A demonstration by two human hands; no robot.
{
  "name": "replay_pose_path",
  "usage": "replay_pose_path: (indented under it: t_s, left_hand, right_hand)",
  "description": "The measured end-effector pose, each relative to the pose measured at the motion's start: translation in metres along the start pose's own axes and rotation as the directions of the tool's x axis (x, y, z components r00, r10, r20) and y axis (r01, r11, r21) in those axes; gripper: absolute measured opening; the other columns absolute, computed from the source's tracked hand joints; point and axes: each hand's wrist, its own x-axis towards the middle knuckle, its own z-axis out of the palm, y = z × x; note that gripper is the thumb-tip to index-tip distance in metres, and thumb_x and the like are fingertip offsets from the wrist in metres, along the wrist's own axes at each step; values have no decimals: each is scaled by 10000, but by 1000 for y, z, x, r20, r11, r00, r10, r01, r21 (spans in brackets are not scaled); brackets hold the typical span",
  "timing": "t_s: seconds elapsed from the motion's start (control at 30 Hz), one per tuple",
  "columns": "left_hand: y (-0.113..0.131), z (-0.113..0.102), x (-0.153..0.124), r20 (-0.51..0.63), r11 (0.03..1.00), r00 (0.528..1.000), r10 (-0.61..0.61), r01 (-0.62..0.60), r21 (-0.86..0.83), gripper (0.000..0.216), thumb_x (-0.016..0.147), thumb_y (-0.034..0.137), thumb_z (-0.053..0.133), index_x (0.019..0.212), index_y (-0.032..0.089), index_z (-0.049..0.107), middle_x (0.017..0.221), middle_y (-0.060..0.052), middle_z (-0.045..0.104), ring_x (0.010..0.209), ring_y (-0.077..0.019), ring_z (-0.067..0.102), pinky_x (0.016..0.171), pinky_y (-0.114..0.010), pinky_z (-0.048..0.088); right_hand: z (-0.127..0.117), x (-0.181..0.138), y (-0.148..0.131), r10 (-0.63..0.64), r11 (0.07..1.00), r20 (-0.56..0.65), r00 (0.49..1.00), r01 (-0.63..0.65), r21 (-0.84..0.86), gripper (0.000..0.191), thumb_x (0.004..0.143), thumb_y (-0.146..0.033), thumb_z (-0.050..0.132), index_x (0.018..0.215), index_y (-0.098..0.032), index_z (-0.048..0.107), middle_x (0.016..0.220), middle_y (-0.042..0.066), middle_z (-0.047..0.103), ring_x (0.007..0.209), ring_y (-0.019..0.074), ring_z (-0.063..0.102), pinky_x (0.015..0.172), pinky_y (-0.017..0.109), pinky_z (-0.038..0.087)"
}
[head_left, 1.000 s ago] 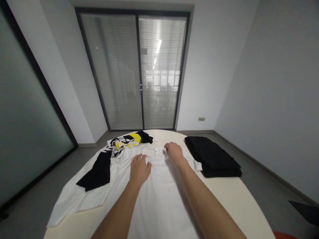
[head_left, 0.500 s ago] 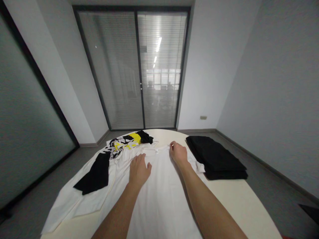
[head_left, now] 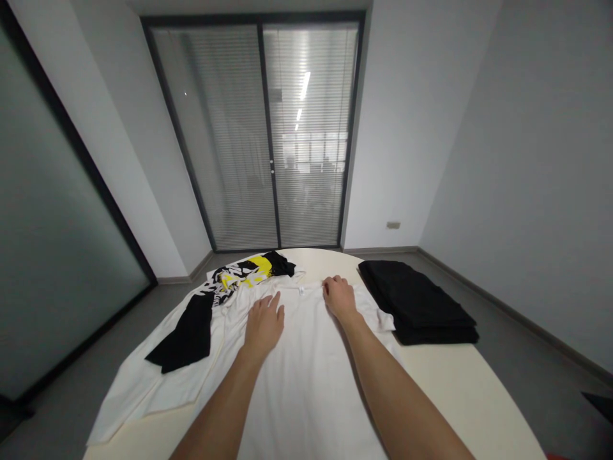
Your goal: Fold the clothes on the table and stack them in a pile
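Note:
A white T-shirt (head_left: 309,358) lies spread over the table, its neckline and small label at the far end. My left hand (head_left: 264,322) rests on it left of the neckline, palm down, fingers stretched out and thumb a little apart. At the right side of the neckline my right hand (head_left: 339,297) has its fingers curled on the shirt's fabric near the shoulder; the fingertips are partly hidden. One short sleeve reaches out to the right, beyond my right hand.
On the right stands a folded black cloth stack (head_left: 416,303). To the left lies a crumpled garment (head_left: 239,278) in black, white and yellow, with a black sleeve (head_left: 186,335). The pale table (head_left: 460,390) has a curved edge. Behind it is a glass door (head_left: 306,204) with blinds.
My right hand has shifted slightly left and down along the neckline. The left hand has moved a little to the left, its thumb closer to the fingers. The camera view has tilted marginally.

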Motion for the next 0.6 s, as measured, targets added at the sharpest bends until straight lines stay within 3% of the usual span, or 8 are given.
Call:
replay_pose_path:
  t_s: [0.13,0.27,0.43,0.6]
  left_hand:
    - [-4,0,1,-63,998,996,-61,62,10,453,985,269,445,1396,105,542,1416,-169,554,1314,-325,468,1068,-463,405]
    - [-9,6,0,-64,997,995,-76,78,28,421,988,324,454,1335,155,623,1473,-145,513,1408,-375,358,1110,-532,351]
    - [-10,5,1,-37,998,999,-40,41,37,396,1001,282,403,1295,191,652,1465,-92,533,1400,-343,374,1118,-516,349]
    - [-4,-8,12,37,994,999,17,-21,103,383,968,203,409,1254,154,659,1505,-93,485,1316,-325,445,1065,-491,400]
  right_hand:
    - [1,1,2,82,997,-57,995,-81,20,277,1014,-270,410,1129,-187,648,1101,112,660,1012,234,572,819,321,383]
    - [4,2,7,70,995,-2,998,-70,67,270,996,-246,446,1150,-208,665,1138,97,674,1042,219,574,847,306,379]
    - [6,0,5,41,996,18,999,-42,79,309,998,-287,437,1175,-220,682,1196,101,663,1082,230,566,874,312,387]
    - [5,-3,4,13,996,25,1000,-15,92,314,992,-281,452,1210,-266,677,1211,93,643,1084,233,558,871,317,392]
